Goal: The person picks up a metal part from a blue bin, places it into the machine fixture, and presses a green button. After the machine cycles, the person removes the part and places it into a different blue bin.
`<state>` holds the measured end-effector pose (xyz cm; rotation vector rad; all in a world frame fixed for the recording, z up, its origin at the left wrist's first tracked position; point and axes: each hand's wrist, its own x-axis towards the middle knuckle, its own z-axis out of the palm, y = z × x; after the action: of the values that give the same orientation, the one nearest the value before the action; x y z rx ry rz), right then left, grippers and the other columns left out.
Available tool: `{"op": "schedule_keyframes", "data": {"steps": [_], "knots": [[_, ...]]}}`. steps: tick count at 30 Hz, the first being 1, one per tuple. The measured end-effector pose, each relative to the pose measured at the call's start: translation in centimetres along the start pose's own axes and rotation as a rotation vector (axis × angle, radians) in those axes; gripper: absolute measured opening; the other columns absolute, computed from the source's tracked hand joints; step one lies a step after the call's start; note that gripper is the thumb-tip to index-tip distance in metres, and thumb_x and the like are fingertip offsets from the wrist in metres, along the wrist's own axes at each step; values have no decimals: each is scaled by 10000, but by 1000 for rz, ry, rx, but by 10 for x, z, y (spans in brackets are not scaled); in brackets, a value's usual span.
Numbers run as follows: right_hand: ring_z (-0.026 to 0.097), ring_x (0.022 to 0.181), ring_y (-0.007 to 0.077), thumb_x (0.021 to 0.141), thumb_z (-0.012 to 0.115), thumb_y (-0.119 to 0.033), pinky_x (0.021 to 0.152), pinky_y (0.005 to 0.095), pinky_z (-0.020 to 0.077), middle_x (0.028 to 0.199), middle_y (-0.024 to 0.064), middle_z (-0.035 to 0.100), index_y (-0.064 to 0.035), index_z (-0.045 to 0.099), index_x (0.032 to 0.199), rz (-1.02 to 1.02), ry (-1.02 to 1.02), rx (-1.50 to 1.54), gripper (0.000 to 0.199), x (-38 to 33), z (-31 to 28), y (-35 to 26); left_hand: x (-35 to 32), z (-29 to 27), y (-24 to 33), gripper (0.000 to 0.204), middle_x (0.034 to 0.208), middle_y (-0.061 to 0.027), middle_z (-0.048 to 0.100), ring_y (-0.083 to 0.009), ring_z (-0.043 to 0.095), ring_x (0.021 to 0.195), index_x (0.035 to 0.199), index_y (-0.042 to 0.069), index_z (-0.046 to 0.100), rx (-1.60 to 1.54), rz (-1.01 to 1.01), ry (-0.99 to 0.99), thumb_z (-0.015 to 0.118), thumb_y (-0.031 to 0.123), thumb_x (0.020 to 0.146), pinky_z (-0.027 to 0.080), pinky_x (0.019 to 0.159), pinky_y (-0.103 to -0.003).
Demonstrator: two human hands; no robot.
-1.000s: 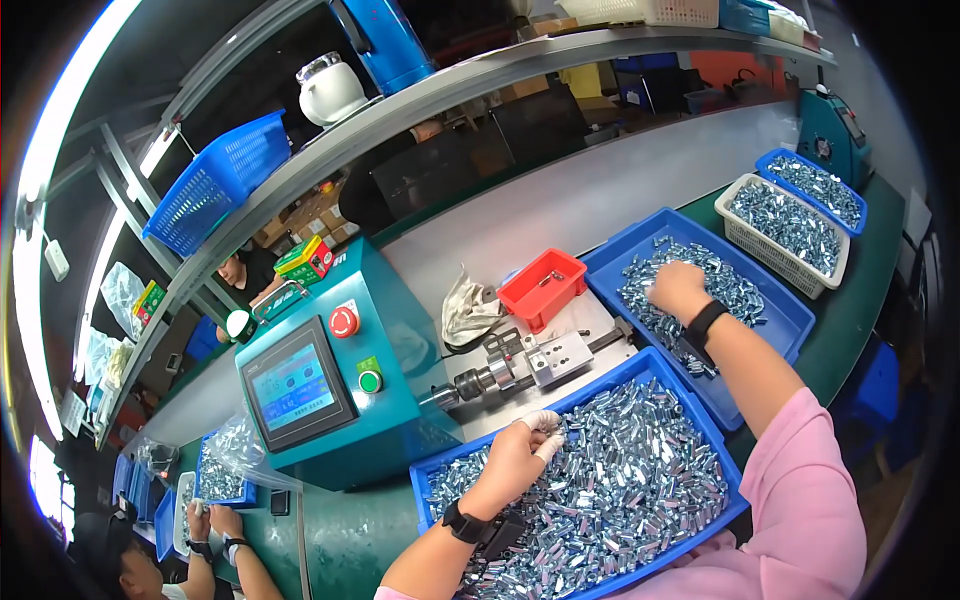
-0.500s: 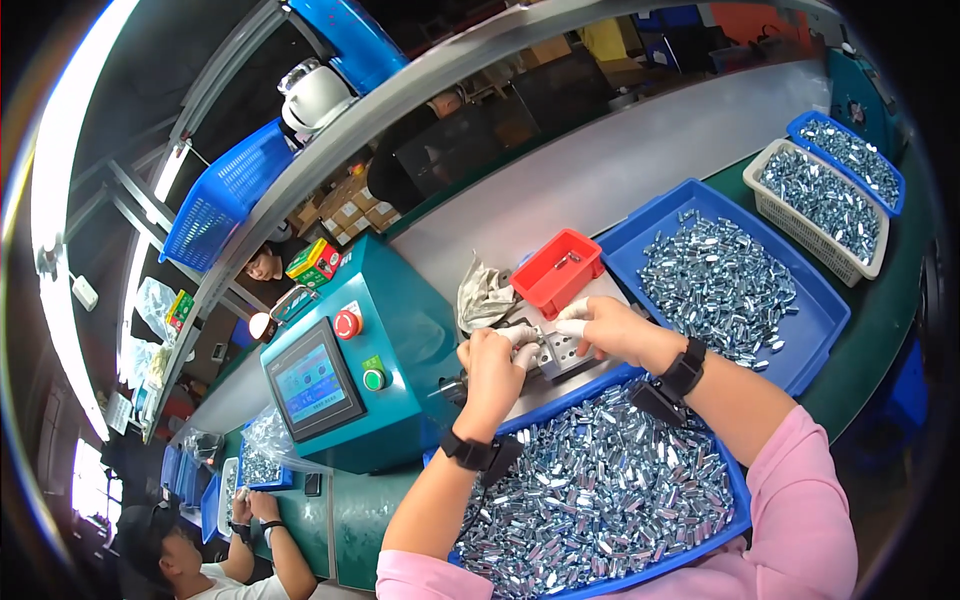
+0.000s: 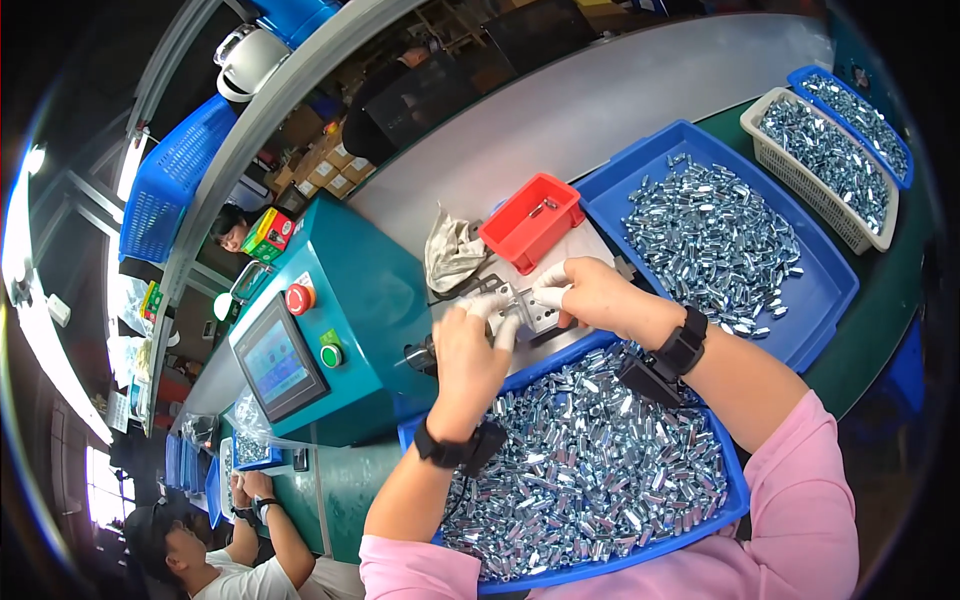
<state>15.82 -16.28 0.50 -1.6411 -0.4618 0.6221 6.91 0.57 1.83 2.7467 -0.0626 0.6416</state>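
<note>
White finger covers are on the fingertips of both my hands. My left hand (image 3: 470, 345) is curled at the left end of a small metal block with holes (image 3: 541, 312), its thumb and forefinger bent toward each other around something too small to make out. From the right, my right hand (image 3: 600, 297) reaches to the same block, fingertips pinched together over it; what they hold is hidden. Just below my hands, a large blue tray (image 3: 737, 490) holds a heap of shiny hexagonal metal pieces (image 3: 600, 470). Beyond the block stands a red bin (image 3: 515, 248) with a few small metal pieces inside.
At left stands a teal machine (image 3: 370, 290) with a screen, a red knob and a green button. A crumpled cloth (image 3: 450, 250) lies beside it. Another blue tray (image 3: 830, 300), a beige basket (image 3: 770, 160) and a smaller blue tray (image 3: 905, 165) hold metal pieces. A co-worker (image 3: 210, 560) sits lower left.
The view has shifted, so the bench appears farther up and left. Both hands remain at the metal block; my left thumb and forefinger look slightly farther apart.
</note>
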Motion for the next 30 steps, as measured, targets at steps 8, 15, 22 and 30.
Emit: {"op": "schedule_keyframes", "data": {"steps": [8, 15, 22, 30], "knots": [[601, 542, 125, 850, 578, -186, 495, 272, 463, 715, 84, 643, -31, 627, 1121, 35, -140, -182, 316, -17, 16, -11, -67, -5, 0, 180, 791, -168, 637, -327, 619, 714, 909, -2, 663, -57, 58, -560, 647, 152, 817, 484, 670, -368], [594, 568, 98, 883, 615, -200, 490, 218, 453, 701, 55, 613, -98, 371, 1420, 65, -354, -129, 598, -19, 29, 8, -66, -4, -7, 202, 841, -179, 632, -334, 622, 765, 989, -3, 636, -264, -74, -621, 627, 130, 837, 483, 682, -381], [592, 575, 87, 888, 615, -210, 510, 212, 477, 774, 49, 618, -147, 261, 1471, 149, -482, 59, 685, -13, 24, 14, -66, -10, 0, 204, 877, -189, 616, -374, 601, 855, 1032, 19, 598, -427, -52, -574, 599, 125, 858, 475, 771, -431], [591, 594, 89, 886, 611, -200, 524, 216, 485, 759, 46, 620, -183, 197, 1489, 142, -492, 34, 731, -14, 26, 15, -66, -8, -2, 194, 892, -178, 615, -368, 596, 862, 1022, 20, 600, -489, 52, -590, 601, 133, 865, 477, 773, -422]]}}
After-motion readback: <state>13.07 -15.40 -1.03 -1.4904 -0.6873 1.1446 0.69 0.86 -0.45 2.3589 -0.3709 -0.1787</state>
